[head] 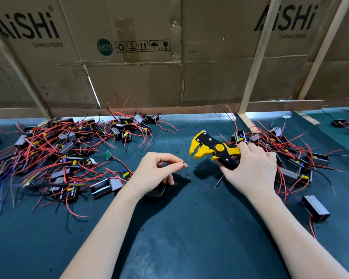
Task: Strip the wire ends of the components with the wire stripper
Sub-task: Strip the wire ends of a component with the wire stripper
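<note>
My right hand (250, 168) grips the handles of a yellow and black wire stripper (212, 148), whose jaws point left above the mat. My left hand (155, 172) pinches a thin black wire (187, 160) between thumb and forefinger. The wire's tip reaches toward the stripper's jaws, just short of them. A black component (156, 191) lies under my left hand, mostly hidden by it.
A large heap of black components with red wires (65, 152) fills the left of the dark blue-green mat (179, 228). A second heap (290, 158) lies right of my right hand, one loose component (315, 207) nearer. A cardboard wall (169, 57) with wooden slats stands behind.
</note>
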